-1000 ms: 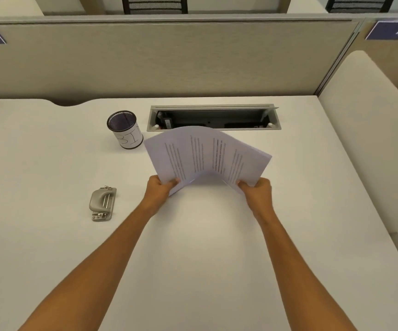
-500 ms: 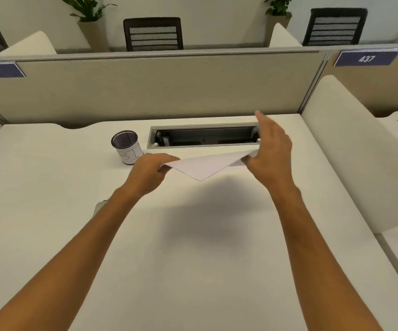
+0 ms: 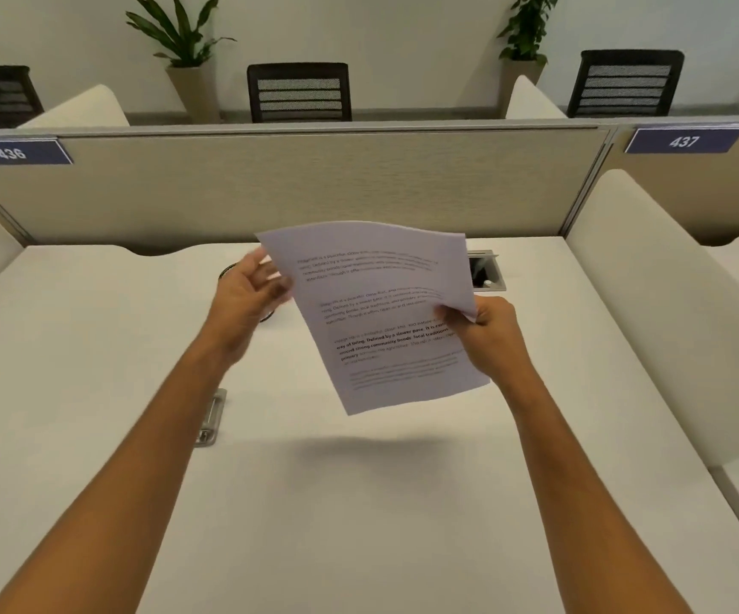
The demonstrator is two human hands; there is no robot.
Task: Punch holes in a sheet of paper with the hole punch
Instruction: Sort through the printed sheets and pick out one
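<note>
Now the sheet of paper (image 3: 385, 312) is held up above the white desk (image 3: 359, 502), printed side showing. Its right edge is pinched by the right hand (image 3: 489, 336). The left hand (image 3: 248, 299) is blurry at the left edge, fingers loosely spread. The hole punch (image 3: 212, 418) is partly hidden behind the left arm.

Two bare forearms, no sleeves, left hand (image 3: 248, 299), right hand (image 3: 489, 336).

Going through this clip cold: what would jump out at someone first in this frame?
First, the printed sheet of paper, held up in the air over the middle of the white desk, tilted, its text facing the camera. The right hand pinches its right edge, while the left hand sits at its left edge, blurred, grip unclear. The hole punch lies on the desk, partly hidden by the left forearm.
</note>
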